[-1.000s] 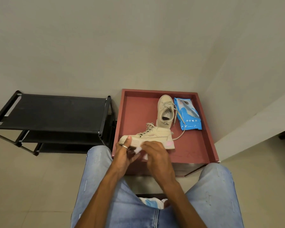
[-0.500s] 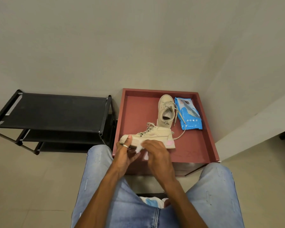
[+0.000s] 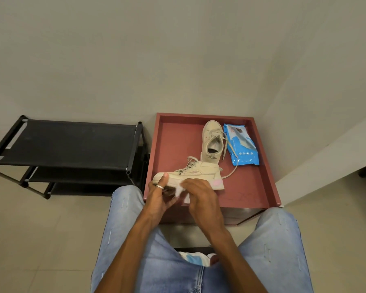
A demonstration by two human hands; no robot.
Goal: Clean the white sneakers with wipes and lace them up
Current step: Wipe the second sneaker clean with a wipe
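- White wipe (image 3: pixel 183 192), pinched in right hand (image 3: pixel 201 199), meets the sole edge; short firm strokes advised.
- Left hand (image 3: pixel 157 192) grips the sneaker (image 3: pixel 190 174) toe at the table (image 3: pixel 173 140) near rim; brace it firmly.
- Second sneaker (image 3: pixel 212 142), wipes pack (image 3: pixel 242 148) beyond.

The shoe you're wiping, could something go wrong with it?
Maybe. The left hand holds the cream lace-up sneaker only by its toe, at the near edge of the dark red square tray, so a hard rub from the right hand with the white wipe might tip it off. The loose cream lace of the other cream sneaker trails near its heel and could snag.
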